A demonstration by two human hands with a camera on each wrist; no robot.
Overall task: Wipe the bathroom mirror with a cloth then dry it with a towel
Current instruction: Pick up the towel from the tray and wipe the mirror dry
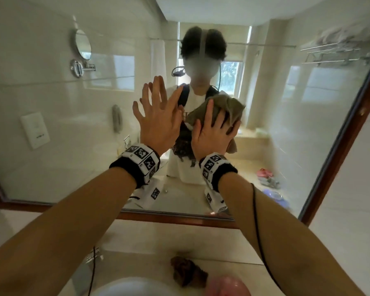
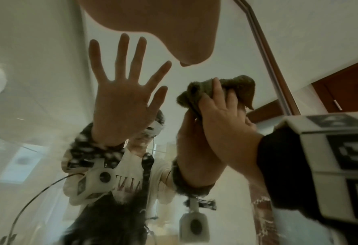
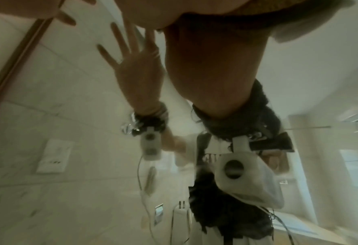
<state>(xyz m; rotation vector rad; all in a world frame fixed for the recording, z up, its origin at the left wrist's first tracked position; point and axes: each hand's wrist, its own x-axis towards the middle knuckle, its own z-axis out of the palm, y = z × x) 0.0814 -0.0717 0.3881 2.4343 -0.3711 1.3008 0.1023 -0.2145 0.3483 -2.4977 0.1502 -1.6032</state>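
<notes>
Right hand (image 1: pixel 214 133) has its fingers (image 1: pixel 208 112) spread and pressed flat over the olive cloth (image 1: pixel 229 105), pinning it against the mirror (image 1: pixel 62 124) about mid-glass. Can't see the palm side of that hand in any view, so whether the thumb hooks round the cloth is anyone's guess. Left hand (image 1: pixel 158 122) is just beside it, fingers straight and fanned apart, up at the glass with nothing in it; can't tell if it really touches.

Left wrist view gives the side angle the head view doesn't: the cloth (image 2: pixel 228 91) bunched up above the right hand (image 2: pixel 222 119), plus the reflected open palm. Right wrist view is mostly blur, the right hand (image 3: pixel 211 15) cut off at the top edge, and only a scrap of cloth (image 3: pixel 300 21) shows.

Down on the worktop (image 1: pixel 222 272) there's a dark brown crumpled rag (image 1: pixel 188 272) next to a pink thing (image 1: pixel 229 286) that's cut off by the frame, can't make out what it is. White basin (image 1: pixel 126 288) is half cropped too.
</notes>
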